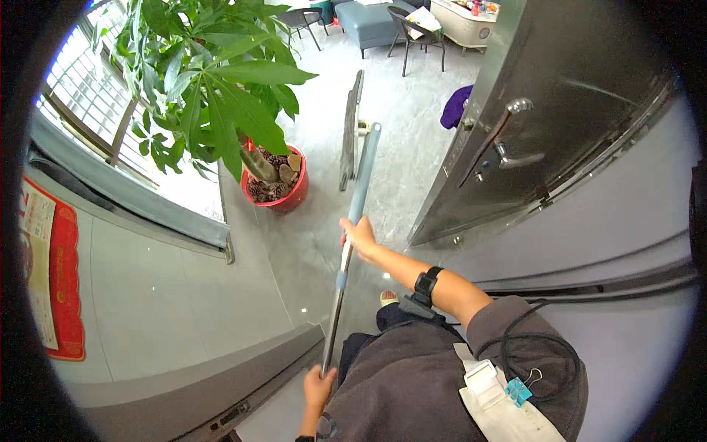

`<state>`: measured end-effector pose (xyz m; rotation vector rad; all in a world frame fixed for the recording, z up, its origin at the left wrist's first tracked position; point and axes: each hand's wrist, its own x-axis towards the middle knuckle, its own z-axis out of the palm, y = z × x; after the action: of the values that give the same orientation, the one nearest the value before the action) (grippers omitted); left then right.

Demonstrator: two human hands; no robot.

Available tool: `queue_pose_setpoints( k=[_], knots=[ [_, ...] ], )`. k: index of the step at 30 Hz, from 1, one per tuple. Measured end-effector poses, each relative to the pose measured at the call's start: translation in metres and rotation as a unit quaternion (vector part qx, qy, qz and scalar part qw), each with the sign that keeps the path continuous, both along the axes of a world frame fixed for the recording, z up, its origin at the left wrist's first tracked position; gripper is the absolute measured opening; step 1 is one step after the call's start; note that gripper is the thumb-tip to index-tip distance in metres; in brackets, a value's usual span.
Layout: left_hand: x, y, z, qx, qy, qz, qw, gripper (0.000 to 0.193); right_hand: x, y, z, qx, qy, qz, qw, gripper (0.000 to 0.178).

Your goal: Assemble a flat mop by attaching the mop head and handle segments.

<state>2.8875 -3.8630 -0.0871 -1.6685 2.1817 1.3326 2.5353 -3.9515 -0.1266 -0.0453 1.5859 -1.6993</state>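
Observation:
A flat mop slants up the middle of the view, its pole (360, 188) light blue-grey at the far part and silver metal nearer me. At its far end, the narrow grey mop head (348, 140) is turned on edge; I cannot tell whether it touches the floor. My right hand (359, 237) is closed around the pole about halfway along. Lower down, near my body, my left hand (317, 387) grips the pole's near end. A red pot (296, 194) with a leafy green plant (221, 88) stands left of the mop head.
An open metal door (560, 110) with a handle (515, 157) stands on the right, a purple cloth (456, 107) by its edge. Grey shiny floor (405, 155) stretches ahead to a black chair (420, 37) and a blue-grey ottoman (361, 26). A barred window (88, 81) is at left.

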Motion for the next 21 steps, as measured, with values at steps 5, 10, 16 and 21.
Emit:
queue_pose_setpoints(
  k=[5,10,16,21],
  knots=[
    [-0.054,-0.024,-0.01,-0.088,-0.012,-0.025,0.996,0.032,-0.029,-0.002,-0.008,-0.16,-0.112,0.082,0.977,0.011],
    [-0.07,-0.048,-0.027,-0.075,0.011,-0.011,0.997,0.031,-0.055,-0.014,-0.003,-0.199,-0.126,0.046,0.971,0.013],
    [-0.092,-0.077,-0.034,-0.072,0.044,-0.036,0.996,0.028,-0.085,-0.026,-0.001,-0.229,-0.184,0.021,0.956,0.012],
    [-0.096,-0.094,-0.017,-0.039,0.025,-0.046,0.998,0.023,-0.115,-0.044,-0.001,-0.246,-0.235,0.01,0.94,0.013]
  ],
)
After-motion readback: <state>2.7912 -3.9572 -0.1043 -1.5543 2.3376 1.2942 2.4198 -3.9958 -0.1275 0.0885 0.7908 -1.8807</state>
